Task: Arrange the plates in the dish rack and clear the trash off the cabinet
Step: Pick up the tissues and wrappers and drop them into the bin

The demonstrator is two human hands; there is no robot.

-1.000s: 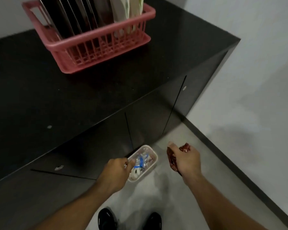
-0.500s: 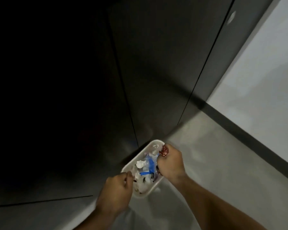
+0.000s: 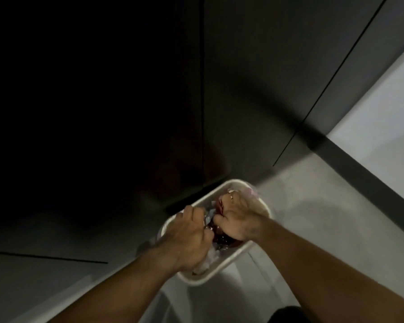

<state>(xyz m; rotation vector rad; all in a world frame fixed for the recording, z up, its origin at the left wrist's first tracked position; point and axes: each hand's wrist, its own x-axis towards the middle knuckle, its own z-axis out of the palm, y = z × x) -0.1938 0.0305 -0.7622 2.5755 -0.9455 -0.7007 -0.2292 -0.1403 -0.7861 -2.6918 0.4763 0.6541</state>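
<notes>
A white trash bin [image 3: 262, 202] stands on the floor against the dark cabinet [image 3: 254, 89], partly filled with white and clear scraps. Both my hands are down inside it. My right hand [image 3: 239, 221] is curled round a crumpled red wrapper [image 3: 219, 205], which also shows dark red beneath the hand. Just left of it, my left hand [image 3: 189, 236] is curled with a small silvery scrap [image 3: 208, 215] at its fingertips. The hands nearly touch. The dish rack and plates are out of view.
The cabinet's dark doors fill the upper view, with thin door gaps [image 3: 202, 89]. Grey floor [image 3: 324, 229] lies to the right, edged by a dark skirting strip [image 3: 364, 173] under a pale wall [image 3: 383, 101]. A dark shoe tip [image 3: 287, 315] shows at the bottom edge.
The view has dropped from the cabinet top to the bin. My right hand carried the red wrapper down into the bin, and my left hand moved in beside it.
</notes>
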